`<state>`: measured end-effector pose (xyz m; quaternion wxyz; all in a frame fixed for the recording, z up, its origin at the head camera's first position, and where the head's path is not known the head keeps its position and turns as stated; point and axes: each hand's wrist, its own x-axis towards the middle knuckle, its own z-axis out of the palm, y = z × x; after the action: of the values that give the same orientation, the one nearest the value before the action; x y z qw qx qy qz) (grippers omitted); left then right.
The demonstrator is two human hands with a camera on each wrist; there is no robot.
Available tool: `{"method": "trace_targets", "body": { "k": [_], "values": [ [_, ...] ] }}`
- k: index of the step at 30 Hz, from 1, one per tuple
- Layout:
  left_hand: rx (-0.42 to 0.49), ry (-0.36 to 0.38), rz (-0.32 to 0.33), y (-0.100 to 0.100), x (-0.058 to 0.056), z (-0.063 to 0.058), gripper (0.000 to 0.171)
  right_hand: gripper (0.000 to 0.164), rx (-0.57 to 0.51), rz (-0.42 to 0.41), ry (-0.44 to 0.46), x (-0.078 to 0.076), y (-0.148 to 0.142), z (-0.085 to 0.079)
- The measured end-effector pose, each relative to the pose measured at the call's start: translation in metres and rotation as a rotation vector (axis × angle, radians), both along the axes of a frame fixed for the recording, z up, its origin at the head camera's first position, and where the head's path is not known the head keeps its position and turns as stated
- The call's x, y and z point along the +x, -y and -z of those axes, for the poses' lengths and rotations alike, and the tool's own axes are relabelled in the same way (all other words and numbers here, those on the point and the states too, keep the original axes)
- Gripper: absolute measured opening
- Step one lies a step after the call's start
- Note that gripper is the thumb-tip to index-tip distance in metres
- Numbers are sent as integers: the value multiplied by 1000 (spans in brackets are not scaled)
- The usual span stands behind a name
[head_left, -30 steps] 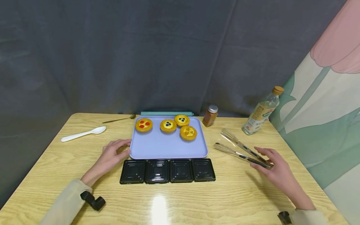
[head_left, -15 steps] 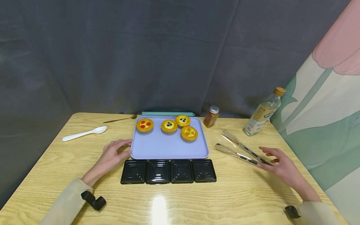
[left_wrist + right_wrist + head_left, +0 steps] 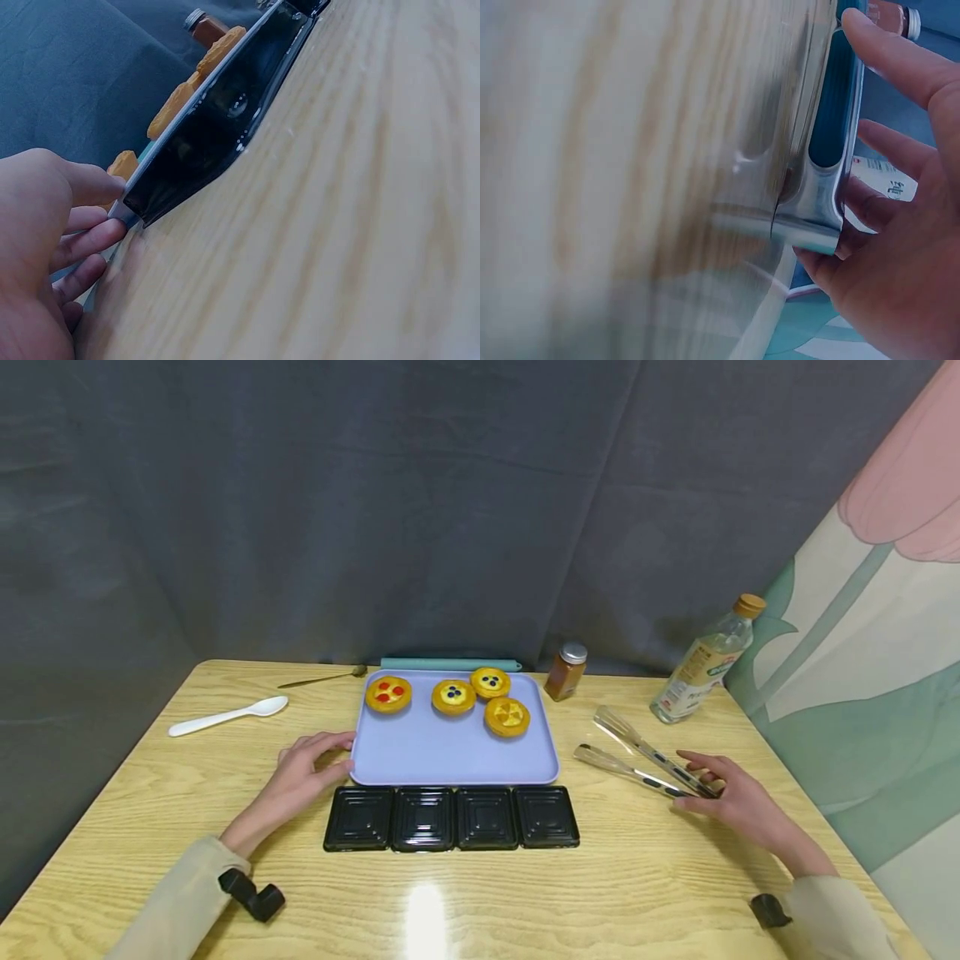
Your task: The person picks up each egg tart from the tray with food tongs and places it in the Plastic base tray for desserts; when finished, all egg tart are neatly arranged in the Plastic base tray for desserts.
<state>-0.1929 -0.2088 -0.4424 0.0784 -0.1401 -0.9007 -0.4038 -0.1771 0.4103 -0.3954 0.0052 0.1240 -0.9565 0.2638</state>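
Observation:
My left hand (image 3: pixel 307 768) touches the left rim of the lavender tray (image 3: pixel 450 760) with its thumb and fingertips, fingers loosely bent. On that tray sit a tart with red topping (image 3: pixel 388 694), two tarts with dark blue topping, one of them a tart (image 3: pixel 453 697) near the middle, and a tart with yellow wedges (image 3: pixel 507 717). My right hand (image 3: pixel 738 802) is around the joined end of metal tongs (image 3: pixel 654 782), which lie spread on the table. In the right wrist view, the thumb meets the tongs' handle (image 3: pixel 831 105) and the other fingers are behind it, partly hidden.
A row of square black plastic trays (image 3: pixel 423 818) stands before the lavender tray. A white spoon (image 3: pixel 228 716) and a thin dark spoon (image 3: pixel 322 678) lie left. Behind are a teal bar (image 3: pixel 450 664) and a spice jar (image 3: pixel 566 671). A glass bottle (image 3: pixel 701 664) stands at right.
My right hand drew slightly back from the tongs' end, then came forward around it again. The tongs stay where they lie. The left hand keeps its place at the lavender tray.

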Motion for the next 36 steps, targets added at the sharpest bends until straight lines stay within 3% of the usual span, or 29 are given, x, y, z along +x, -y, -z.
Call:
{"method": "trace_targets", "body": {
  "k": [9,15,36],
  "values": [
    [4,3,-4,-1,0,2,46,72,14,-53,8,-12,8,3],
    [-3,9,-9,-2,0,0,46,73,52,-45,8,-15,13,4],
    [3,-1,-8,-1,-1,1,46,69,64,16,-40,-6,25,2]
  ]
}}
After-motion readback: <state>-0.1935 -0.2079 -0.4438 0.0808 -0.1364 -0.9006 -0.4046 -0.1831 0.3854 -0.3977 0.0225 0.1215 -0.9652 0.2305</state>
